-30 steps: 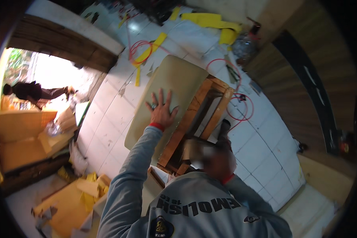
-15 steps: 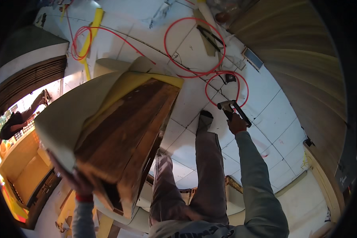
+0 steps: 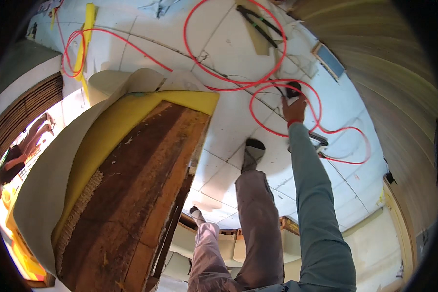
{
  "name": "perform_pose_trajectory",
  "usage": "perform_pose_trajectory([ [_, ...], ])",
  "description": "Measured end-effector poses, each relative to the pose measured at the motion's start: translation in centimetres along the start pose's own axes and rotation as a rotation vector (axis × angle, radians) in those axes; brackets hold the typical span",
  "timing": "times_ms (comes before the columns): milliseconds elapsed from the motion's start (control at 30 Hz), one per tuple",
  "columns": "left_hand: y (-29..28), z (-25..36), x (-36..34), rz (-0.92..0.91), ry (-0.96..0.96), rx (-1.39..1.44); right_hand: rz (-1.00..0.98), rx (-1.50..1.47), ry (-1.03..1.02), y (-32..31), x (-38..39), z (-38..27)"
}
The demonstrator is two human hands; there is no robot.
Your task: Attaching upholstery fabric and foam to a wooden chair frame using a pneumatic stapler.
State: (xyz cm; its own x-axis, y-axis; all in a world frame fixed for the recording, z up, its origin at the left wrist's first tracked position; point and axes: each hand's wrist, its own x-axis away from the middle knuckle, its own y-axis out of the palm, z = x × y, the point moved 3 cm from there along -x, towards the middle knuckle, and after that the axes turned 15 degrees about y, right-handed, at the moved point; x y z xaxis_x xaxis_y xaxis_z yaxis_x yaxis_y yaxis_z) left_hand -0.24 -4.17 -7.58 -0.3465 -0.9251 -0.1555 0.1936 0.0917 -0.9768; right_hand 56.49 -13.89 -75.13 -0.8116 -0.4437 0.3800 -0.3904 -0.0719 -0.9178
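Note:
My right hand (image 3: 295, 110) reaches down to the floor. Its thumb and fingers are apart, at the near edge of a small dark object (image 3: 293, 89) whose kind I cannot make out. Partly behind my right forearm lies a pneumatic staple gun (image 3: 319, 139), joined to a red air hose (image 3: 354, 162). On my left, a wooden furniture panel (image 3: 136, 190) is tilted up, with yellow foam (image 3: 90, 151) along its edge and a loose pale cover (image 3: 39, 202) folded outward. My left hand is out of sight.
Hose loops spread over the white tiled floor (image 3: 219, 182). Long-handled cutters (image 3: 258, 27) lie beyond them, near a blue-grey rectangular piece (image 3: 328, 61). A yellow strip (image 3: 85, 44) lies far left. Another person (image 3: 24, 155) is at the left edge. Pale upholstered pieces (image 3: 180, 238) stand behind my legs.
My right hand has let go of the staple gun, now on the floor, and moved forward to the small dark object. The panel appears larger and lower; my left hand has left view.

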Motion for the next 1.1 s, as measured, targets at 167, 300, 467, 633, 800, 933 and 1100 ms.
perform_pose_trajectory([
  [167, -0.9, 0.0, 0.1, -0.027, 0.027, -0.019, -0.163, -0.132, 0.101, 3.5, -5.5, -1.8],
  [300, -2.9, -0.3, 1.5, -0.003, -0.012, 0.006, -0.489, -0.09, 0.003, -3.4, 0.7, -0.6],
  [467, -4.9, -0.2, 1.2, -0.02, 0.028, -0.02, -0.561, -0.863, 0.25, -25.3, 19.3, -7.8],
  [633, -6.4, 0.1, 0.5, -0.23, -0.035, -0.022, -0.292, -0.906, -0.555, -48.3, 38.1, -23.9],
  [800, -9.4, -1.8, 1.7, 0.008, -0.003, 0.304, -0.152, -0.637, -0.638, -54.0, 52.2, -33.2],
  [933, -11.3, -4.8, 3.4, 0.128, 0.151, 0.42, 0.166, -0.476, -0.746, -51.7, 57.0, -37.7],
  [1100, -11.3, -21.4, 8.3, -0.14, -0.351, 0.752, 0.31, -0.477, -0.687, -50.2, 57.9, -38.8],
])
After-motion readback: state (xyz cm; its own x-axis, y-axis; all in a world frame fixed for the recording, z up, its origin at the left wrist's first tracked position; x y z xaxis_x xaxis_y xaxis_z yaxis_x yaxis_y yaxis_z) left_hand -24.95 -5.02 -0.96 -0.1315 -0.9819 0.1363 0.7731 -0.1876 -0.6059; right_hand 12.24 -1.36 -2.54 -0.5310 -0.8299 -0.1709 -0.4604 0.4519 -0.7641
